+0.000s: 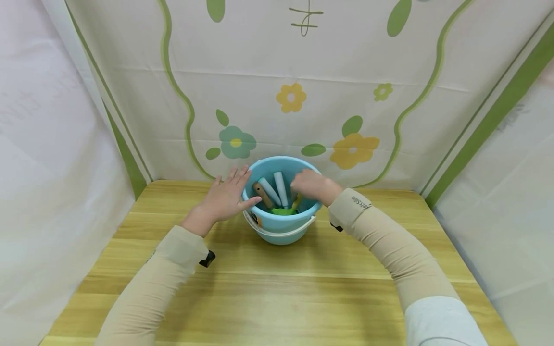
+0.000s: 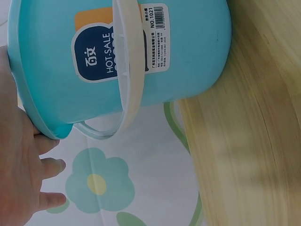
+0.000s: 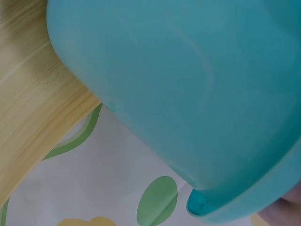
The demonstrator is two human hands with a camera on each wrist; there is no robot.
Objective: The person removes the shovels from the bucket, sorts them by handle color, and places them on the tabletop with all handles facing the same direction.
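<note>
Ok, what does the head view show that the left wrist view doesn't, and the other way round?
Only the head view shows inside the blue bucket: two pale blue handles, a wooden handle and something green, with the right hand reaching in. Both sleeves appear there too. Only the left wrist view shows the HOT-SALE label with its barcode on the bucket's side. Both show the bucket, its white handle, the left hand flat against the rim, the wooden table and the flowered cloth.
</note>
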